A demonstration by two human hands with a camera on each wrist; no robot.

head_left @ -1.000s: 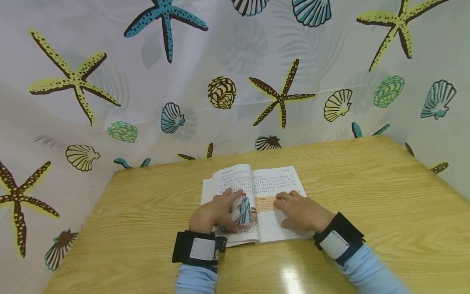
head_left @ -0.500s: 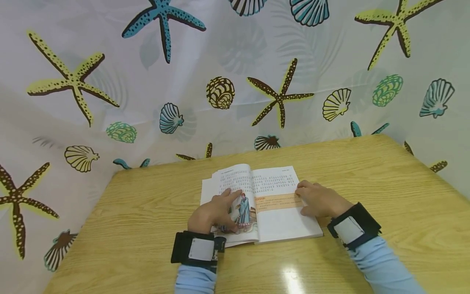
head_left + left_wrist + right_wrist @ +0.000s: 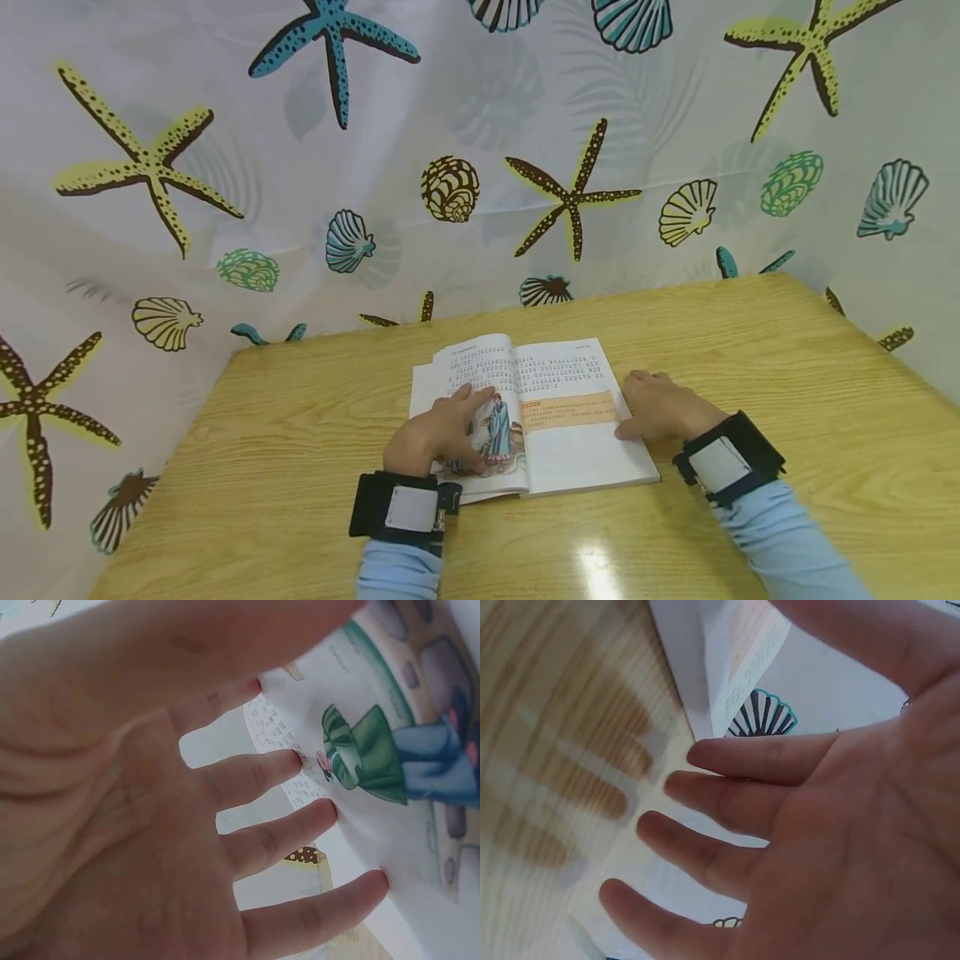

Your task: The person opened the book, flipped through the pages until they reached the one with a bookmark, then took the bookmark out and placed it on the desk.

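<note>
An open book (image 3: 570, 458) lies on the wooden table, with lines of text, an orange-tinted band on its right page and a coloured picture (image 3: 501, 432) on its left page. My left hand (image 3: 438, 429) rests on the left page with its fingers spread, covering part of the picture. In the left wrist view its fingertips (image 3: 371, 885) touch the paper. My right hand (image 3: 663, 407) is at the right edge of the book, thumb side toward the page. The right wrist view shows the fingers (image 3: 705, 855) straight and spread beside the book's page edge (image 3: 686, 667), over the table.
The wooden table (image 3: 300, 433) extends around the book on all sides. Behind it hangs a white cloth (image 3: 450, 275) printed with starfish and shells. Both wrists wear black straps (image 3: 731, 458) with pale plates.
My right hand has slid right, from the middle of the right page to beyond its edge, uncovering the orange band. The left hand stays put on the left page.
</note>
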